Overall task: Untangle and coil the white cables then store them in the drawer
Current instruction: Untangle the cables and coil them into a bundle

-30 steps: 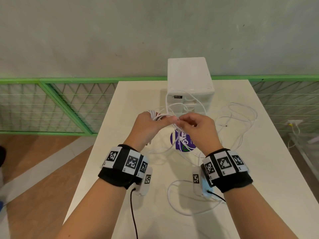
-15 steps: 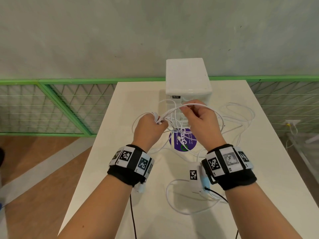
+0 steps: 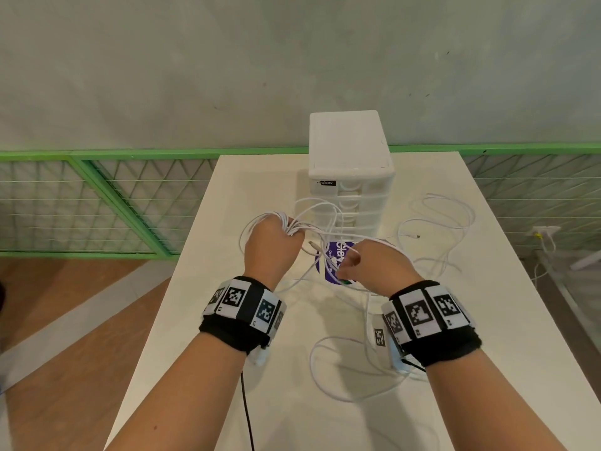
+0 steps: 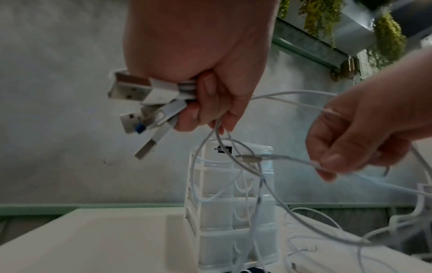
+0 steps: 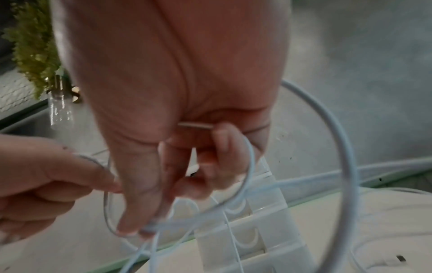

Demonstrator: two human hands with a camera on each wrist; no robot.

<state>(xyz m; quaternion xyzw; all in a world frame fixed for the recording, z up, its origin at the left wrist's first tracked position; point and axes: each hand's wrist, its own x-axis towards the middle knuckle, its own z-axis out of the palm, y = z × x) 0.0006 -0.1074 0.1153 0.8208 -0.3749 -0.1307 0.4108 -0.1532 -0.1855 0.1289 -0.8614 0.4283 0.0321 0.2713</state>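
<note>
The left hand (image 3: 271, 245) is fisted around a bunch of white cables (image 3: 328, 219) near their plug ends; the left wrist view shows the USB plugs (image 4: 140, 103) sticking out past its fingers (image 4: 205, 103). The right hand (image 3: 374, 265) pinches a single strand between thumb and fingertips (image 5: 127, 208), with a loop hooked around the curled fingers. That strand runs roughly left to right between the two hands, with the fist up and to the left of the pinch, so freeing it likely means drawing the right hand away along that line. The rest of the cables trail in loose loops over the table (image 3: 260, 369), right of and below the hands. The drawer unit (image 3: 349, 170) stands just beyond them, its drawers closed. Only the head view shows the loose loops on the table; only the left wrist view shows a small connector (image 4: 249, 158) dangling between the hands.
</note>
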